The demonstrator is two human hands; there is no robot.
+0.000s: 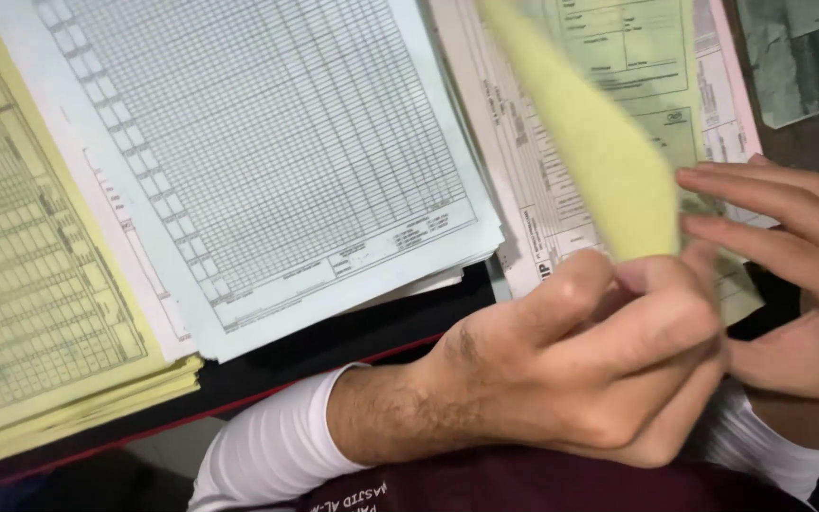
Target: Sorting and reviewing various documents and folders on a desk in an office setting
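From my remote seat I see the left hand (580, 365) pinching the near corner of a yellow sheet (590, 142) — grip closed on it, lifting it to peel it off the pink-edged forms (542, 204). The right hand (789, 284) lies flat with fingers spread, steadying that pile on the dark surface (334, 346). The white gridded stack (267, 161) and yellow stack (40, 284) sit left — apparently sorted by colour.

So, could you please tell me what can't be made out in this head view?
- Yellow sheet: motion-blurred; the left hand covers its lower end.
- Form stack beneath: partly hidden by the sheet and the right hand.
- Yellow stack: cut off by the left edge.
- White grid sheets: top cropped.
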